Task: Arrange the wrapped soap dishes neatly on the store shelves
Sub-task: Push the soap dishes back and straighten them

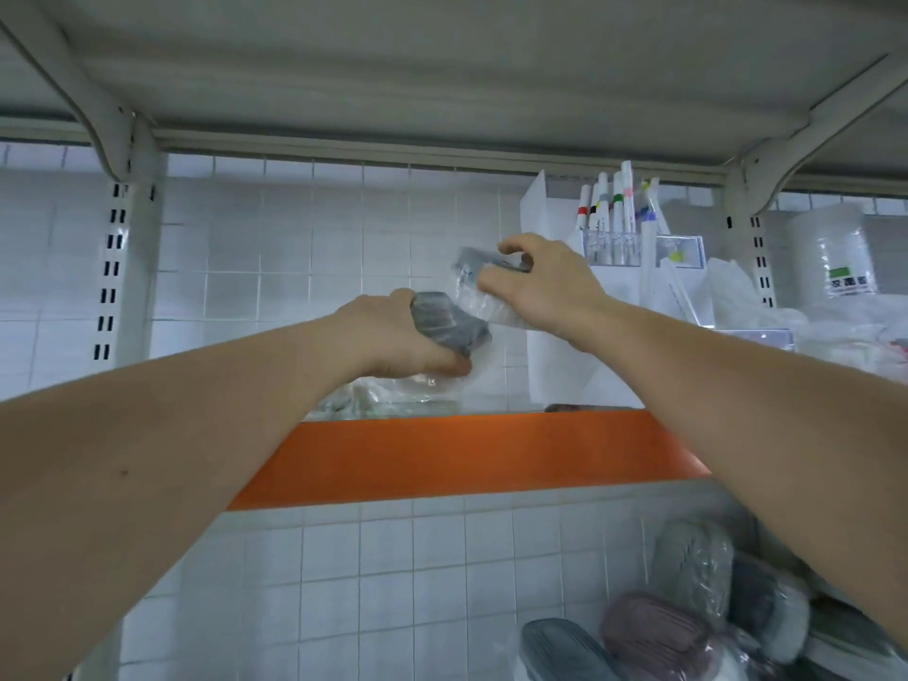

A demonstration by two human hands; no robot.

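My left hand (393, 336) grips a dark grey ribbed soap dish (449, 324) in clear wrap, held just above the orange-edged shelf (467, 457). My right hand (540, 282) pinches a second wrapped grey soap dish (471, 267), held higher and to the right of the first, close to it. More clear-wrapped items (393, 398) lie on the shelf below my left hand. Several wrapped soap dishes, grey (693, 567) and mauve (653, 631), are piled on the lower shelf at the bottom right.
A white divider box (555, 366) stands on the shelf right of my hands, with a holder of markers (614, 213) behind it. White plastic bags (835, 336) and a stack of plates (830, 253) fill the far right. A shelf underside (442, 66) hangs overhead.
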